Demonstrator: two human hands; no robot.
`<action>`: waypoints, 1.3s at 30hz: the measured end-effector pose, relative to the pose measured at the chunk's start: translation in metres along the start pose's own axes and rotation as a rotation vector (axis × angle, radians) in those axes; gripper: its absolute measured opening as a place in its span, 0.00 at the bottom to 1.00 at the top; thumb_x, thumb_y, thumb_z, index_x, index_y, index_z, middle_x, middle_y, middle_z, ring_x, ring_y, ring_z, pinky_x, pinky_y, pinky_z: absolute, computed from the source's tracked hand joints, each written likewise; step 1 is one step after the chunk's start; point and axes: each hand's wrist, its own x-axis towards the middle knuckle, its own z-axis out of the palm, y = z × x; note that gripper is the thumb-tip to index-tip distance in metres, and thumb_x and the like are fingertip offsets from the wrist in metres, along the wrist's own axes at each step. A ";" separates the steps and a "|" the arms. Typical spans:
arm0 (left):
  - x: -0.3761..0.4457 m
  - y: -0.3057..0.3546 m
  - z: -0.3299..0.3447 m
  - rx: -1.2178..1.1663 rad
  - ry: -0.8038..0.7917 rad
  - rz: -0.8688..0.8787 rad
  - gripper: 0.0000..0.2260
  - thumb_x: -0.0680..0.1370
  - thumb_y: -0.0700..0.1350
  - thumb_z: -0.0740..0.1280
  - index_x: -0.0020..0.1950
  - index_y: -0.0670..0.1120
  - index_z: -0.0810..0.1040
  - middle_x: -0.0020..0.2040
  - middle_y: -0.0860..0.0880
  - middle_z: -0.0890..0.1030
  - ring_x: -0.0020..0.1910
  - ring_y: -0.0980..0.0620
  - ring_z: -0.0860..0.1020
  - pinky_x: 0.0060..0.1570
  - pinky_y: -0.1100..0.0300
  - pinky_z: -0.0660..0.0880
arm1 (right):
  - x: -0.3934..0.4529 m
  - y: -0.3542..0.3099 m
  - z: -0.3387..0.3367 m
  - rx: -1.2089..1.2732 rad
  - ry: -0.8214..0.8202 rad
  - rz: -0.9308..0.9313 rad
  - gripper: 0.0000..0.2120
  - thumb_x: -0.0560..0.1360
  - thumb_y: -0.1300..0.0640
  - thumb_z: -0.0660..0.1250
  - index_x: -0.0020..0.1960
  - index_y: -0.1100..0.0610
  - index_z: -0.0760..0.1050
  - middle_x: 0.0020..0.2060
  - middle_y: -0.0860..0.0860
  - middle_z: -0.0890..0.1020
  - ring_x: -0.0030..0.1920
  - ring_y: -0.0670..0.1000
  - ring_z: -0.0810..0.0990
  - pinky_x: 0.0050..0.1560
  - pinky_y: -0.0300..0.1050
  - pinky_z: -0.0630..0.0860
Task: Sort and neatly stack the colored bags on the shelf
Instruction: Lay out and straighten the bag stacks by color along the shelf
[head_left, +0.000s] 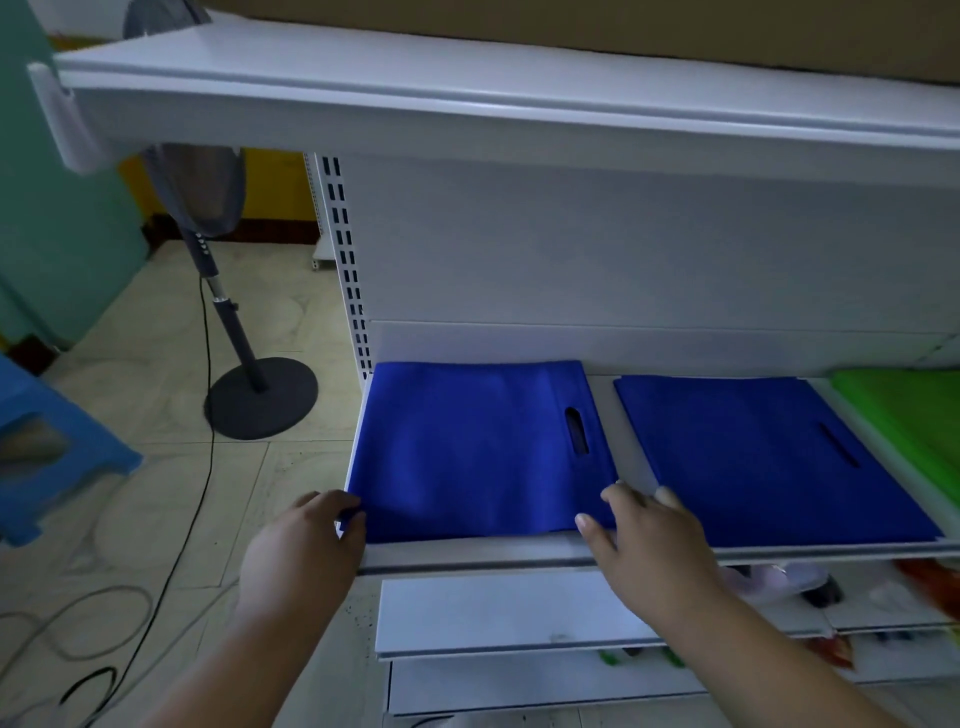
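A blue bag with a cut-out handle lies flat at the left end of the white shelf. My left hand pinches its near left corner. My right hand rests with straight fingers on its near right corner, in the gap beside a second blue bag that lies flat to the right. A green bag shows at the far right edge, partly cut off.
An upper shelf overhangs the bags. Lower shelves with blurred items sit below. To the left stand a pedestal fan with a trailing cable on the tiled floor and a blue plastic stool.
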 end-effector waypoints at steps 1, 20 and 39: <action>-0.001 0.000 -0.001 0.001 0.006 -0.002 0.09 0.78 0.48 0.66 0.56 0.53 0.82 0.49 0.56 0.81 0.35 0.59 0.76 0.28 0.65 0.69 | -0.003 -0.001 0.002 -0.074 0.009 -0.034 0.24 0.76 0.38 0.50 0.46 0.54 0.76 0.33 0.49 0.82 0.40 0.55 0.76 0.34 0.46 0.67; -0.035 0.008 -0.005 -0.118 -0.205 -0.116 0.10 0.76 0.41 0.62 0.52 0.57 0.72 0.37 0.55 0.78 0.33 0.54 0.76 0.33 0.57 0.74 | 0.001 0.005 -0.010 0.588 -0.064 0.292 0.24 0.77 0.48 0.66 0.69 0.44 0.61 0.47 0.47 0.79 0.35 0.50 0.81 0.36 0.49 0.79; -0.079 0.237 0.098 -0.031 0.040 0.014 0.12 0.80 0.45 0.57 0.60 0.54 0.74 0.47 0.53 0.79 0.38 0.49 0.74 0.34 0.56 0.68 | 0.018 0.250 -0.071 0.349 0.352 -0.115 0.19 0.82 0.51 0.56 0.69 0.57 0.72 0.35 0.51 0.80 0.33 0.52 0.75 0.32 0.43 0.68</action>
